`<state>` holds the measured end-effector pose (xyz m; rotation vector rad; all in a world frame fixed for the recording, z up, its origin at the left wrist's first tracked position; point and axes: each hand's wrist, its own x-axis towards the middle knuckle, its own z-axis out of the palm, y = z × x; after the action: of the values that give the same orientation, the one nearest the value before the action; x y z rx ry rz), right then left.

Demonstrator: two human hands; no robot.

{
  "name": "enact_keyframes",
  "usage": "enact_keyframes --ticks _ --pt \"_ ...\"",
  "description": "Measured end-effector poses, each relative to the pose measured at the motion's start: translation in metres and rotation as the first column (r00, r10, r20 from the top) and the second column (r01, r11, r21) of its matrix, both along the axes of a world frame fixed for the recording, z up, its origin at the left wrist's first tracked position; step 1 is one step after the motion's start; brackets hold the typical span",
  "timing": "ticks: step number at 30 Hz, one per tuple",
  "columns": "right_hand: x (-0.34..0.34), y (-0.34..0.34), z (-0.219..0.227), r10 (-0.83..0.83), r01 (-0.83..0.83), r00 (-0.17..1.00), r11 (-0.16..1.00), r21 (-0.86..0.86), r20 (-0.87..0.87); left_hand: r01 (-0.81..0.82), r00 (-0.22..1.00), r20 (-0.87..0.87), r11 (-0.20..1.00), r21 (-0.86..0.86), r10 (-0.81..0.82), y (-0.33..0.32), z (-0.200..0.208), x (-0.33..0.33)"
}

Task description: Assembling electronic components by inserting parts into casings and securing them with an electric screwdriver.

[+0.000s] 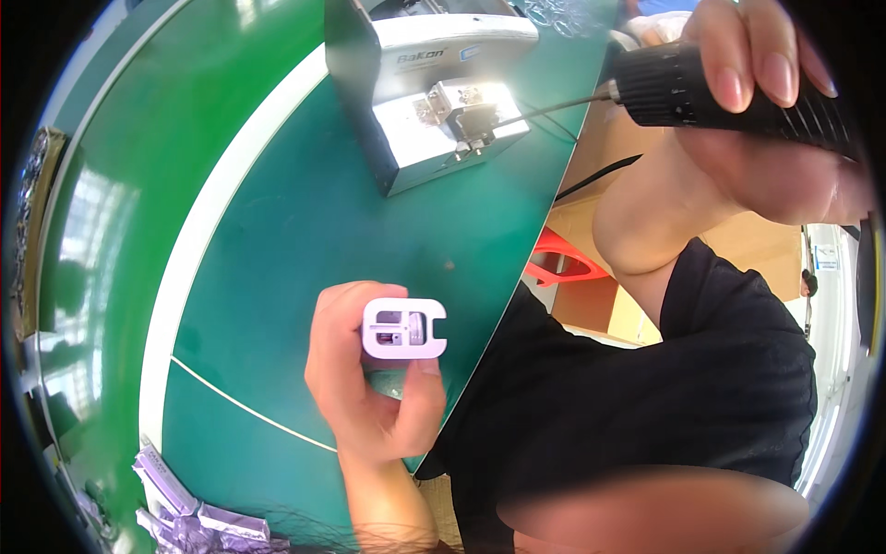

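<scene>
My left hand [337, 374] is closed around a small lavender plastic housing [397, 339], held above the green work surface. Its open end faces up, showing inner ribs, a round metallic-looking piece and a notch in the right side. At the upper right, my right hand [771, 171] grips a black electric screwdriver [660, 85], with fingers wrapped over its body. The screwdriver's long thin bit points left to the outlet of a silver screw feeder [406, 138]. Whether the bit tip touches the feeder, I cannot tell.
Several lavender plastic pieces [175, 485] lie at the lower left. A thin white cord [249, 406] crosses the green table [268, 268]. Clear plastic wrap [563, 14] sits behind the feeder. Beyond the right table edge are a red stool [565, 260] and cardboard boxes [766, 249].
</scene>
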<state>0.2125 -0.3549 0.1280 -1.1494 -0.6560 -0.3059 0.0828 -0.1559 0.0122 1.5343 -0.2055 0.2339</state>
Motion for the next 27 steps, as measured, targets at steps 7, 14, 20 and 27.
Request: enact_keyframes --ticks 7,14,20,27 --pt "-0.004 0.011 0.013 0.026 -0.026 1.000 0.998 0.055 0.006 -0.032 0.998 0.051 0.996 -0.078 0.036 0.003 -0.004 0.002" --pt "-0.019 0.013 0.041 0.018 -0.029 0.997 0.986 0.164 0.073 -0.034 0.999 -0.005 0.994 -0.101 0.034 0.005 -0.005 0.002" --pt "-0.041 0.007 0.069 -0.396 0.425 0.905 0.859 -0.284 0.154 -0.047 0.998 -0.042 0.998 -0.035 0.045 -0.001 0.000 -0.001" --pt "-0.040 -0.015 0.055 -0.013 0.010 0.998 0.998 -0.063 -0.056 -0.074 0.993 -0.099 0.997 -0.035 0.071 -0.004 0.000 -0.002"
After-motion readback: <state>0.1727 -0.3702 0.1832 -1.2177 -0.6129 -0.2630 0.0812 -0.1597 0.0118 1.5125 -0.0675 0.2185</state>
